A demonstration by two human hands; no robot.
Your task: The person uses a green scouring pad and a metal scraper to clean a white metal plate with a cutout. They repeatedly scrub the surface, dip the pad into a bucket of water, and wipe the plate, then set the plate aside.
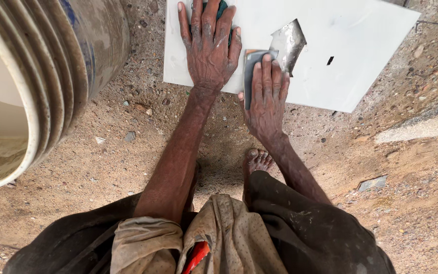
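Observation:
A white square tile (351, 45) lies flat on sandy ground ahead of me. My left hand (208, 48) presses palm-down on the tile's near left part, covering a dark green pad (222, 10) that shows between and beyond my fingers. My right hand (266, 99) grips the handle of a metal scraper (286, 43), whose broad grey blade rests on the tile's surface near its front edge. The two hands are close together, almost touching at the thumbs.
A large cream plastic bucket (51, 76) with ribbed rim stands at the left. My bare foot (257, 161) rests on the sand below the tile. Pebbles and a flat stone chip (372, 183) litter the ground; a pale concrete strip (422, 129) runs at the right.

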